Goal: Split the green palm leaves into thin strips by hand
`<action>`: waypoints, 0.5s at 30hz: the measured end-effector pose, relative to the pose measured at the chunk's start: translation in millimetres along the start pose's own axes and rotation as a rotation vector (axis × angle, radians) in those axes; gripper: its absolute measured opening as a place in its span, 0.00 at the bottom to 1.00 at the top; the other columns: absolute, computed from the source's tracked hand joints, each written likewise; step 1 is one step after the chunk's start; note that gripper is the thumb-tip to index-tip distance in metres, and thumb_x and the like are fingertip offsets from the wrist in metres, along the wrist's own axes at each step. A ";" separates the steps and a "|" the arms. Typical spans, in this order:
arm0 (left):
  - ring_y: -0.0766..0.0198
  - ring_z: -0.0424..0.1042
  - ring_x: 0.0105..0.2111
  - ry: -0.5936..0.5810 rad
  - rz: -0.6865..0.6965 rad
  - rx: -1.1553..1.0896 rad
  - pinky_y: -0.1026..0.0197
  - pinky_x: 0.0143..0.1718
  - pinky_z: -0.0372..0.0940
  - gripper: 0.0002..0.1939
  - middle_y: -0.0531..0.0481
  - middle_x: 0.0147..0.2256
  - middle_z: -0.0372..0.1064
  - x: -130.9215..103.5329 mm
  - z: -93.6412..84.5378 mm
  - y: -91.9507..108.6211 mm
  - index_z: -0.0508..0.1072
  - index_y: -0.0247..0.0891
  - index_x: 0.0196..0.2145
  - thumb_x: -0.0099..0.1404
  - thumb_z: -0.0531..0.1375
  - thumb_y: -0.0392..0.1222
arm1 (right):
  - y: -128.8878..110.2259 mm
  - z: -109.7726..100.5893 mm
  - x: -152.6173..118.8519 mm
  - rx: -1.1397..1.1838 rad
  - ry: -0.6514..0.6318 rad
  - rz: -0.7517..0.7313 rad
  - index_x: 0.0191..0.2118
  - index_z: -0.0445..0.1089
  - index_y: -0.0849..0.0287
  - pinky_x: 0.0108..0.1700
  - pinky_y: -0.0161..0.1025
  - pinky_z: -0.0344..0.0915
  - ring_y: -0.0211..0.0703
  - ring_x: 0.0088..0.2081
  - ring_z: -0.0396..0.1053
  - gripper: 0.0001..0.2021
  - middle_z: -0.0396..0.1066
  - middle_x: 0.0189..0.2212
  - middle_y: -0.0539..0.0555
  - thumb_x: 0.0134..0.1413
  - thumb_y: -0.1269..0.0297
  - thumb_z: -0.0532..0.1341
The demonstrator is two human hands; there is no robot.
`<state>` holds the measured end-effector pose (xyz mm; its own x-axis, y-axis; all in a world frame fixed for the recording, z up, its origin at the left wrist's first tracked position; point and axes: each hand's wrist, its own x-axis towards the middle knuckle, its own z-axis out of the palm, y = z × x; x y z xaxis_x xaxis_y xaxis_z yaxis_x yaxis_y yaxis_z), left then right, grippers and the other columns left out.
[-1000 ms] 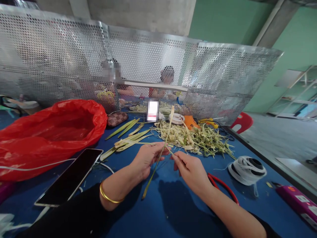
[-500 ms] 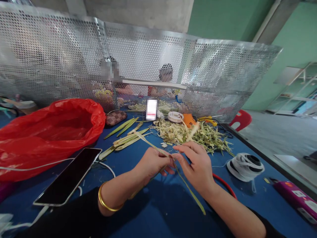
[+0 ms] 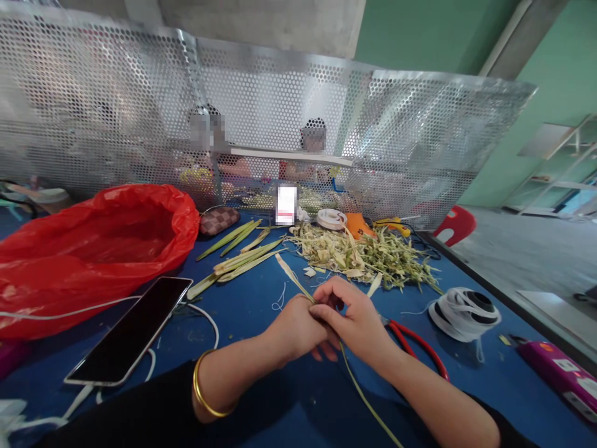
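A long, thin strip of green plant leaf (image 3: 366, 398) passes through both hands above the blue table. Its broad pale end points up and away to the left, and its narrow tail hangs toward me at the lower right. My left hand (image 3: 301, 326), with a gold bangle at the wrist, is closed around the strip. Thumb and index finger of my right hand (image 3: 354, 317) pinch it right against the left hand. Overlapping fingers hide the spot where they grip. Another pale leaf piece (image 3: 374, 285) shows just beyond my right hand.
Red-handled cutters or scissors (image 3: 420, 345) lie by my right forearm, near a white ribbon roll (image 3: 464, 314). Leaf trimmings (image 3: 336, 249) are heaped beyond, with uncut leaves (image 3: 245, 261) leftward. A red plastic bag (image 3: 93, 255) and phone (image 3: 133, 333) occupy the left. Perforated sheeting (image 3: 270, 99) stands behind.
My right hand has moved left and closed on the strip beside my left hand. The strip's tail now reaches lower, and more of the red-handled tool shows.
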<state>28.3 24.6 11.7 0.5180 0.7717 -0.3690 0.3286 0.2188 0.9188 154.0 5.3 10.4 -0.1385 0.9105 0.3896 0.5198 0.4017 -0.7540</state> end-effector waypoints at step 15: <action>0.68 0.68 0.19 0.081 0.012 -0.359 0.69 0.17 0.54 0.07 0.51 0.20 0.69 6.0 -15.9 2.5 0.72 0.34 0.25 0.51 0.59 0.40 | -1.2 -3.4 -6.3 -0.304 0.221 -0.526 0.38 0.71 0.57 0.33 0.35 0.65 0.40 0.33 0.69 0.10 0.70 0.33 0.55 0.55 0.76 0.55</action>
<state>19.7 39.4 14.0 0.4514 0.8172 -0.3585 0.0171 0.3938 0.9190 157.2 -1.2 10.7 -0.2801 0.5449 0.7903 0.6501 0.7135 -0.2615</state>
